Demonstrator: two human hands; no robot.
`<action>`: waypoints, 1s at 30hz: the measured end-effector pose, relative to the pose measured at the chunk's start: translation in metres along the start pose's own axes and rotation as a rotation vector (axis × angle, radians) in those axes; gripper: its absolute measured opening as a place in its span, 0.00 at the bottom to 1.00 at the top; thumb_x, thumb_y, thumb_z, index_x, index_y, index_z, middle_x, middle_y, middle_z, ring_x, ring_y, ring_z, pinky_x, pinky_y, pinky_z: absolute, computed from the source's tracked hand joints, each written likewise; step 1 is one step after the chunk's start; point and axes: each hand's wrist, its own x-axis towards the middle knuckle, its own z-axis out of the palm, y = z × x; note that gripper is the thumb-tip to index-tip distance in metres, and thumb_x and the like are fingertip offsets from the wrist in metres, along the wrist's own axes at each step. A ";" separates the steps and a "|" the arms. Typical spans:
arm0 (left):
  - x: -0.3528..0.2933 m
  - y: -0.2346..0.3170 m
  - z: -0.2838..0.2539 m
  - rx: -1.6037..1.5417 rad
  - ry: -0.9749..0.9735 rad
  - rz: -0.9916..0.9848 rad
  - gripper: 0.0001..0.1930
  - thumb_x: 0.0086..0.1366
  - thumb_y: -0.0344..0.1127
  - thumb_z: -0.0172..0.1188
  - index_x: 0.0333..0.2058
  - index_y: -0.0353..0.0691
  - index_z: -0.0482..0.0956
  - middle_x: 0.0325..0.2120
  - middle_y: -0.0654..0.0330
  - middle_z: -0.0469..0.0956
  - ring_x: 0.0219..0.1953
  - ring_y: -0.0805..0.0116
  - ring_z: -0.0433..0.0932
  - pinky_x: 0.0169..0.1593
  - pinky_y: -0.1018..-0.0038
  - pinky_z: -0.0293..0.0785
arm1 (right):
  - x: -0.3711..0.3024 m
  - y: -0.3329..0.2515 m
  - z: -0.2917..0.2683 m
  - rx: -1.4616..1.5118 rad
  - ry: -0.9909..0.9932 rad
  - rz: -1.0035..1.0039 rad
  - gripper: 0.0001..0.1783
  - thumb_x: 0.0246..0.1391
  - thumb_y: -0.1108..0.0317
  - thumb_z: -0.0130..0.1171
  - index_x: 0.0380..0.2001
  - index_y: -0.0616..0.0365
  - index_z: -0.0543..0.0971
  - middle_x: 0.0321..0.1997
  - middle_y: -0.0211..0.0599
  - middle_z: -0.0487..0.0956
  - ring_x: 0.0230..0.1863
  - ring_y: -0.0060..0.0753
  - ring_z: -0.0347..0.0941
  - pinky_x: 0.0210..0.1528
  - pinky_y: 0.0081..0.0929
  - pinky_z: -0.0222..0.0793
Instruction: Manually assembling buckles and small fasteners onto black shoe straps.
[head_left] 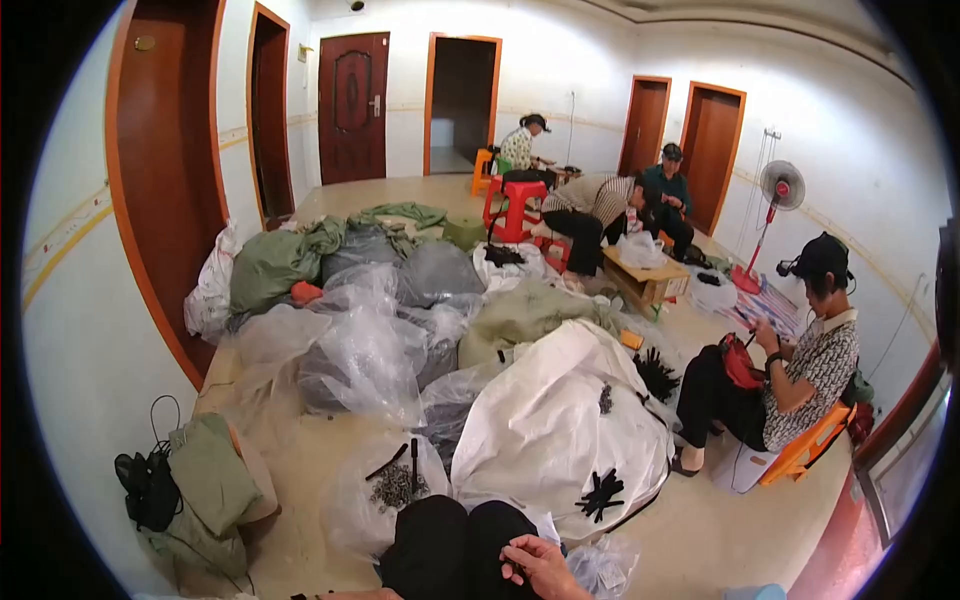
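My right hand (541, 566) is over my right thigh, its fingers curled together around something small and dark that I cannot make out. Of my left hand (368, 595) only a sliver shows at the lower edge; its fingers are hidden. In front of my knees, a clear plastic bag (345, 505) bears a heap of small metal parts (398, 487). Two black strips lie on and beside that heap. To the right, a bundle of black strips (600, 495) rests on a large white woven sack (550, 420).
Stuffed clear bags (365, 345) and green sacks (275, 265) fill the middle floor. A green cloth (210, 475) drapes over something at left. At right a co-worker (810, 360) sits, hands busy; several others sit farther back near a red stool (515, 210) and standing fan (782, 187).
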 end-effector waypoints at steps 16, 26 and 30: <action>0.028 0.042 -0.026 -0.098 -0.152 -0.222 0.19 0.64 0.50 0.61 0.27 0.38 0.86 0.15 0.64 0.78 0.18 0.78 0.75 0.25 0.82 0.71 | 0.000 -0.034 0.014 -0.092 0.042 0.095 0.05 0.61 0.68 0.57 0.33 0.57 0.76 0.19 0.31 0.75 0.15 0.19 0.65 0.18 0.15 0.58; 0.033 0.033 -0.021 -0.063 -0.085 -0.299 0.19 0.64 0.50 0.61 0.26 0.39 0.86 0.15 0.65 0.78 0.17 0.79 0.74 0.24 0.83 0.70 | 0.005 -0.024 0.012 -0.026 0.028 0.064 0.05 0.61 0.69 0.57 0.33 0.58 0.77 0.18 0.31 0.75 0.15 0.17 0.66 0.17 0.12 0.58; 0.025 0.043 -0.015 -0.068 -0.095 -0.257 0.20 0.64 0.51 0.60 0.27 0.38 0.86 0.14 0.66 0.78 0.17 0.79 0.73 0.24 0.85 0.68 | 0.005 -0.002 -0.004 -0.026 -0.002 0.050 0.05 0.61 0.70 0.58 0.35 0.60 0.77 0.25 0.33 0.77 0.19 0.19 0.70 0.17 0.14 0.60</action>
